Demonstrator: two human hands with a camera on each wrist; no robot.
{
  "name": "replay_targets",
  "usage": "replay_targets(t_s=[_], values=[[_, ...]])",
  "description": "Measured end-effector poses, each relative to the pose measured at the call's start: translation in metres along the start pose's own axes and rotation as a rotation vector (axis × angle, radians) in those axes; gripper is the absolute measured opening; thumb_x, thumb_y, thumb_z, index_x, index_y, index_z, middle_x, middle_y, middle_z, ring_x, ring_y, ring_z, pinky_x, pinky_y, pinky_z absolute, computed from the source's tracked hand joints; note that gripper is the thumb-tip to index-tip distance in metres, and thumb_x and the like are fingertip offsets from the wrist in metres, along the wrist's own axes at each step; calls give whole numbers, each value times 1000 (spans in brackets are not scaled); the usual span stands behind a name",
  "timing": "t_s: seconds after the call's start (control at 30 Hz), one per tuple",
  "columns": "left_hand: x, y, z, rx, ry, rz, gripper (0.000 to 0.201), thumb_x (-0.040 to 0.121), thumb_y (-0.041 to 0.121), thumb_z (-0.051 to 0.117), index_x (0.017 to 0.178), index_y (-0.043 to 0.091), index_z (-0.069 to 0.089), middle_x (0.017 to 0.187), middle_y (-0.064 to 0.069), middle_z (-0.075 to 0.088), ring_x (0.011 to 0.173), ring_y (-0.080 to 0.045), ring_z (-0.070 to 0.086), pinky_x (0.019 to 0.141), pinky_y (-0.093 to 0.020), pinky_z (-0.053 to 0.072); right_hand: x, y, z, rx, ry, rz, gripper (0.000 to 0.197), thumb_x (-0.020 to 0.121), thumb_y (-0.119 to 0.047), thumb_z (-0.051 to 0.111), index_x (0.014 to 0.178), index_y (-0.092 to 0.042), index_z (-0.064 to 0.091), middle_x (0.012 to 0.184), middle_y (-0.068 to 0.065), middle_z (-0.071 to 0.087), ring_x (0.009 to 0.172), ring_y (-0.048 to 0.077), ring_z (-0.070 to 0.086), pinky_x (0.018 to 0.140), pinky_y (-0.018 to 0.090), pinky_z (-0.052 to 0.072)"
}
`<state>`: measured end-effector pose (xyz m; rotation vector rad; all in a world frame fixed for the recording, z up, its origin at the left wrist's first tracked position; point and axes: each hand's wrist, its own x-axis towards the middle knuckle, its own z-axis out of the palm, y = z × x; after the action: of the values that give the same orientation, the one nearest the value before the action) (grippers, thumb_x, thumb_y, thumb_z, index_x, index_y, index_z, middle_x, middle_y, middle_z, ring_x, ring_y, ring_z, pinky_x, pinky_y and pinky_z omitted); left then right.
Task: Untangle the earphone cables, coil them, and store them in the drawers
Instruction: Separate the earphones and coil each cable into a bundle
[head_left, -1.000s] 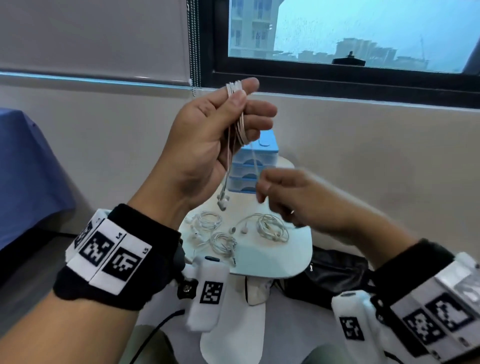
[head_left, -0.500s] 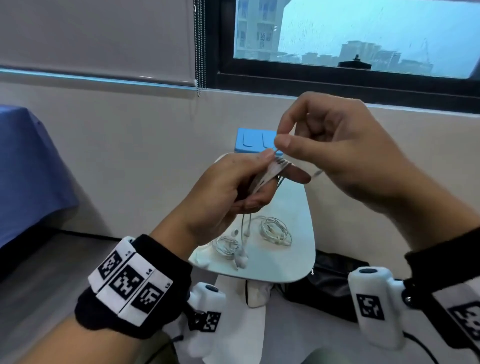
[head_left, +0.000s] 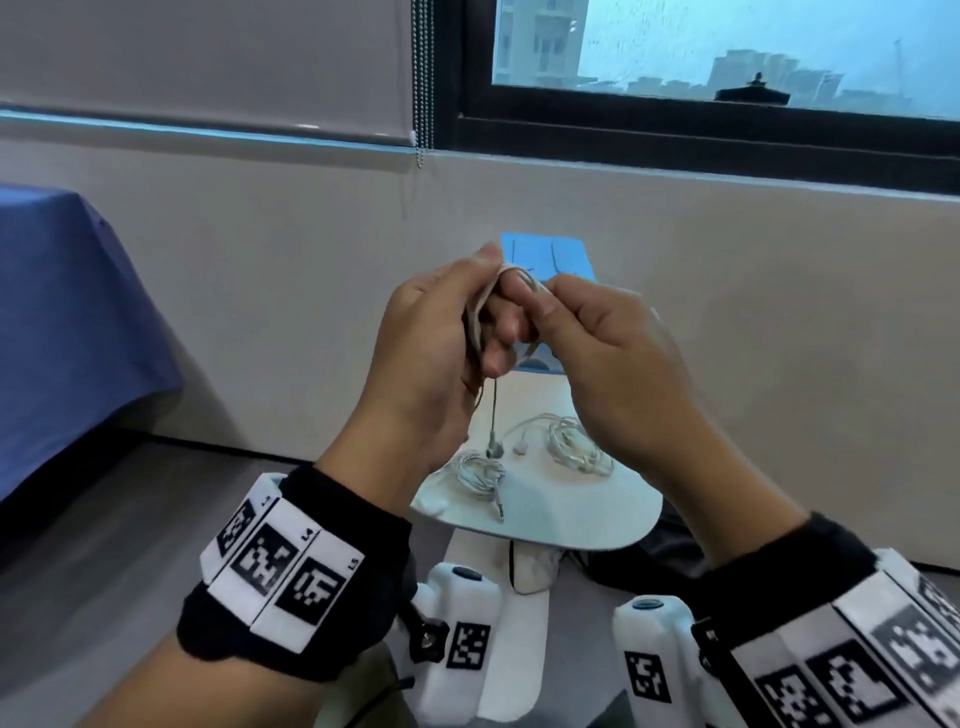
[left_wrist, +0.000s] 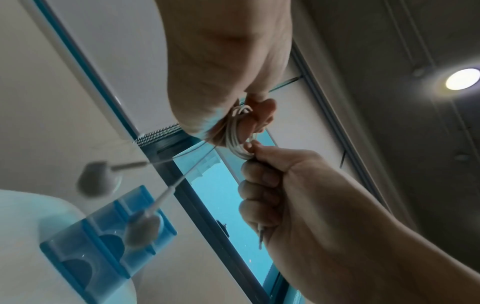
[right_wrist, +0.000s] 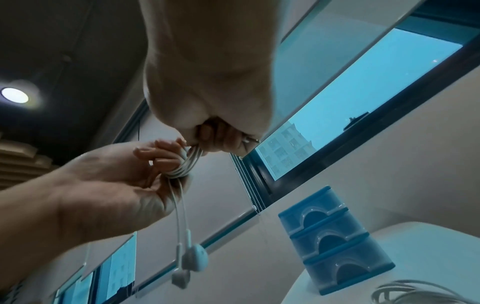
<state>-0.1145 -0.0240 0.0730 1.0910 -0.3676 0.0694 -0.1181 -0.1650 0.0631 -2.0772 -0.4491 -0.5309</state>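
Left hand (head_left: 426, 364) holds a white earphone cable coil (right_wrist: 185, 164) wound round its fingers (head_left: 501, 332), thumb pressing the loops from the near side. Right hand (head_left: 613, 374) is clenched, its thumb and forefinger pinching the same coil at the far end of the loops; the cable's plug (left_wrist: 260, 236) sticks out of that fist in the left wrist view. Both hands meet in mid-air above the table, touching at the coil.

Two earbuds (right_wrist: 192, 261) dangle on short leads below the left hand, hanging free, clear of the tabletop. In the head view one bud (head_left: 493, 447) hangs just over the table's near-left part.

On the white round-edged table (head_left: 571, 525) lie two more coiled earphones: one coil (head_left: 480, 475) near left with its jack pointing toward the near edge, another coil (head_left: 571, 441) right of it, partly hidden behind the right wrist. A loose bud (head_left: 521, 445) sits between them.

Blue three-drawer unit (right_wrist: 335, 238) stands at the far end of the table, against the wall, all three drawers look closed. In the head view its top (head_left: 545, 257) shows just beyond the hands.

Blue cloth-covered surface (head_left: 62, 322) at far left. Window (head_left: 727, 52) with dark frame above the wall, roller blind (head_left: 208, 62) to its left. Black bag (head_left: 654, 566) on the floor under the table's right side.
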Motion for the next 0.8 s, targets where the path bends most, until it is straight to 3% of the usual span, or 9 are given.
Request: replay_targets(t_s=[0.13, 0.3, 0.37, 0.43, 0.5, 0.6, 0.7, 0.8], values=[[-7, -9, -1, 152, 157, 86, 35, 101, 15, 60, 68, 4, 60, 54, -5, 50, 38, -12, 39, 43, -20, 35, -10, 0, 5, -104, 7, -51, 32, 103, -35, 42, 76, -24, 55, 74, -3, 63, 76, 20, 57, 71, 49, 48], [-25, -33, -10, 304, 224, 92, 24, 93, 14, 74, 76, 4, 60, 56, -6, 58, 42, -15, 44, 46, -23, 43, -30, 12, 8, -77, -102, -15, 33, 107, -29, 45, 79, -18, 59, 73, -5, 60, 72, 17, 53, 68, 44, 46], [-36, -45, -16, 359, 243, 107, 21, 92, 15, 76, 81, 6, 60, 57, -1, 60, 42, -13, 45, 46, -22, 41, -45, 20, 9, -54, -136, 26, 34, 108, -27, 47, 80, -16, 62, 71, -8, 60, 68, 11, 52, 65, 36, 40], [-46, -56, -20, 423, 237, 132, 17, 92, 17, 76, 84, 10, 63, 58, 5, 62, 44, -9, 48, 49, -23, 42, -61, 27, 11, -20, -161, 69, 33, 108, -26, 49, 79, -18, 64, 69, -11, 58, 67, 9, 50, 66, 30, 37], [-51, -63, -23, 482, 207, 110, 16, 93, 19, 75, 82, 13, 66, 60, 9, 63, 47, -4, 51, 54, -21, 41, -74, 32, 10, 42, -160, 96, 31, 105, -28, 49, 80, -22, 66, 69, -12, 57, 68, 8, 48, 68, 34, 40], [-51, -65, -26, 539, 143, 37, 17, 95, 19, 73, 82, 12, 67, 58, 10, 62, 46, -1, 48, 52, -18, 37, -79, 37, 1, 111, -145, 101, 23, 105, -18, 48, 93, -17, 67, 68, -14, 55, 67, 8, 46, 67, 30, 39], [-52, -61, -24, 501, 87, -7, 16, 96, 21, 71, 83, 14, 67, 61, 6, 59, 48, -5, 43, 50, -18, 35, -80, 41, -5, 62, -134, 53, 18, 103, -17, 50, 92, -15, 64, 76, -4, 59, 77, 18, 54, 73, 36, 45], [-52, -56, -22, 387, 63, -46, 16, 97, 18, 70, 84, 12, 65, 63, 2, 56, 47, -6, 37, 48, -18, 32, -78, 40, -7, -138, -66, 35, 14, 99, -30, 59, 94, -29, 72, 97, -9, 58, 98, 17, 53, 84, 30, 41]])
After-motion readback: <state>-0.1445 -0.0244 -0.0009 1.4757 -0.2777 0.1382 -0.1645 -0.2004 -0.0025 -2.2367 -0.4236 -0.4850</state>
